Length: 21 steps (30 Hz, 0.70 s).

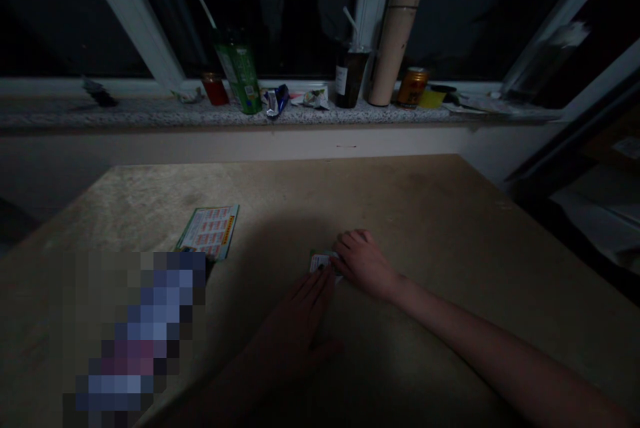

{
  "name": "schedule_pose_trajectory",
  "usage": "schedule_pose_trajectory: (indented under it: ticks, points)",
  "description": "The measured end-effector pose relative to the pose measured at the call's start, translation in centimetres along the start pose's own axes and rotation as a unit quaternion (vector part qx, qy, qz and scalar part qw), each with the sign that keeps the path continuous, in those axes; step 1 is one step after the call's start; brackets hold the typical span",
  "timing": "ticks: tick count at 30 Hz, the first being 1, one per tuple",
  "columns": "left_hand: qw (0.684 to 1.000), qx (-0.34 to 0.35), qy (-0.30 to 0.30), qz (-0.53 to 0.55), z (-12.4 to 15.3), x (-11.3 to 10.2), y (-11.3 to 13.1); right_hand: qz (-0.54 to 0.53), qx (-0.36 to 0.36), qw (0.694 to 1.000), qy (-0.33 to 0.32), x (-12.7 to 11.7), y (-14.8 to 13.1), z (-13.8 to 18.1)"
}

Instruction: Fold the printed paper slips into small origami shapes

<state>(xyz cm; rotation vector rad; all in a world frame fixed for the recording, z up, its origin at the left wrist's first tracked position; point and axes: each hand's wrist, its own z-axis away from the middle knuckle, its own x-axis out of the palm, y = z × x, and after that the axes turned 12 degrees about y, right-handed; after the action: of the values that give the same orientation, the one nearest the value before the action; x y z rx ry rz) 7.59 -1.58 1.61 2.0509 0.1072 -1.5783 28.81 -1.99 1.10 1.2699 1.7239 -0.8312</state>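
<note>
A small folded piece of printed paper (320,261) lies on the brown board tabletop (425,215). My right hand (364,263) rests over its right side with the fingers curled down and pressing on it. My left hand (300,318) lies flat in shadow, fingers stretched out, with the fingertips touching the paper's near edge. A larger printed sheet with a green border and red blocks (209,231) sits flat to the left, apart from both hands.
A stone window sill (150,113) behind the table carries a green carton with a straw (239,75), a red jar (215,89), a dark cup with a straw (350,75), a tall beige flask (394,48), a gold can (413,87) and wrappers. A blurred patch covers the lower left.
</note>
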Motion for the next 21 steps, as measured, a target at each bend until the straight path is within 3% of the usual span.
schedule_pose_trajectory:
  ticks: [21]
  points:
    - [1.000, 0.005, -0.011, -0.013, -0.23, -0.38, 0.19, 0.055, -0.012, 0.998, -0.041, -0.04, -0.42, -0.55]
